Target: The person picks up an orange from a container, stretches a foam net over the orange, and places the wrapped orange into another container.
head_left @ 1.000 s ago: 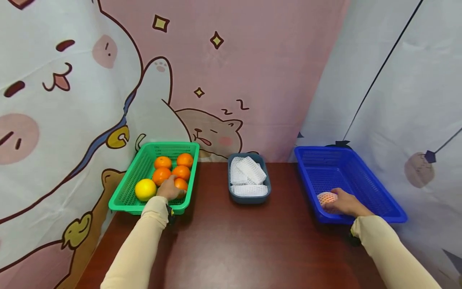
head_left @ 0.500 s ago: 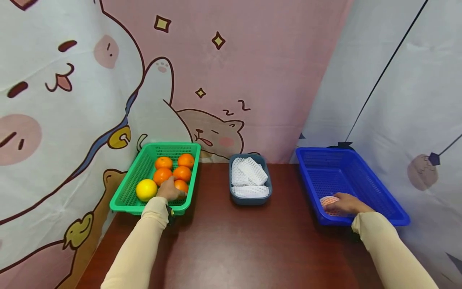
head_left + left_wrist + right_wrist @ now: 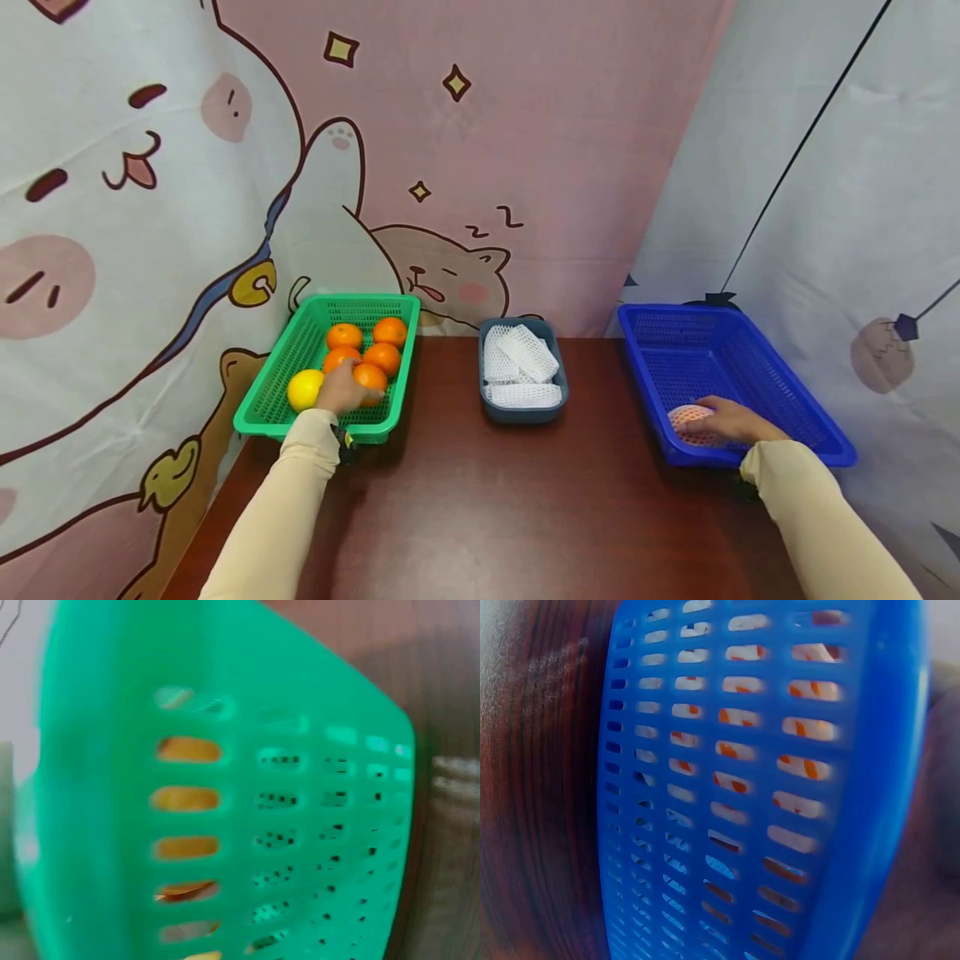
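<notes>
My left hand [image 3: 341, 392] reaches into the green basket [image 3: 255, 421], thumb and fingers around an orange [image 3: 370, 379] near its right front corner. Beside that hand lies a yellow fruit [image 3: 305, 389]. Several more oranges [image 3: 344, 336] sit behind it. Over at the right, my right hand [image 3: 738, 422] grips an orange in a white foam net [image 3: 686, 417], low in the front left corner of the blue basket [image 3: 795, 379]. Through the blue wall's slots the right wrist view shows the netted orange [image 3: 739, 750]. The green wall [image 3: 240, 645] mostly hides the left hand's work in the left wrist view.
Between the two baskets, a small dark grey bin [image 3: 523, 414] holds several white foam nets [image 3: 527, 354]. All three containers stand on a dark brown table [image 3: 480, 508]. A cartoon-printed cloth [image 3: 562, 167] hangs behind it.
The left hand has shifted slightly left, and the orange in its grasp has moved left with it. The right hand has lowered the netted orange a little into the blue basket.
</notes>
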A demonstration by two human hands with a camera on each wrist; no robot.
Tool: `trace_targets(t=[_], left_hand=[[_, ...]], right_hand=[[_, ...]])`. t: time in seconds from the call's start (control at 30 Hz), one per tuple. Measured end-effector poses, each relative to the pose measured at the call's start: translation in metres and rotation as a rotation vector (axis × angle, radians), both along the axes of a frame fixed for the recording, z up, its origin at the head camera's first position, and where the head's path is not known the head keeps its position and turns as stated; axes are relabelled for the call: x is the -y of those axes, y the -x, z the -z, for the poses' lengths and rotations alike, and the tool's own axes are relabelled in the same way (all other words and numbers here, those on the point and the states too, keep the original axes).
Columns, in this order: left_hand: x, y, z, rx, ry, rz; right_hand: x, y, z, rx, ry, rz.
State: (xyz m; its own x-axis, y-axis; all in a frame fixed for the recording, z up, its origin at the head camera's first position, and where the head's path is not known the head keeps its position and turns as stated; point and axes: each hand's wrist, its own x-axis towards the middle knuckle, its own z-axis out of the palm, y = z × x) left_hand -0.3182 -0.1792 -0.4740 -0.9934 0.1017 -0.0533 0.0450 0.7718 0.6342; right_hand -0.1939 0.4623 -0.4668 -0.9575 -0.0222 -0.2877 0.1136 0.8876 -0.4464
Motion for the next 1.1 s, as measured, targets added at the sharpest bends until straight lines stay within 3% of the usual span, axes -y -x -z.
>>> trace_targets(t=[0.37, 0.63, 0.87, 1.0, 1.1], left_hand=[[0.002, -0.018, -0.025, -0.061, -0.188, -0.037], [-0.019, -0.032, -0.049, -0.122, -0.350, -0.018], [-0.053, -0.061, -0.062, -0.138, -0.471, 0.105], [-0.081, -0.082, -0.056, -0.181, -0.483, 0.198], [-0.104, -0.096, -0.044, -0.191, -0.460, 0.264]], right_hand=[[-0.002, -0.002, -0.003, 0.040, -0.013, 0.054], [-0.005, 0.000, -0.003, 0.055, -0.010, 0.100], [-0.005, -0.001, -0.003, 0.018, -0.016, 0.120], [-0.004, -0.002, -0.003, 0.008, -0.027, 0.117], [-0.004, -0.002, -0.004, 0.002, -0.032, 0.117]])
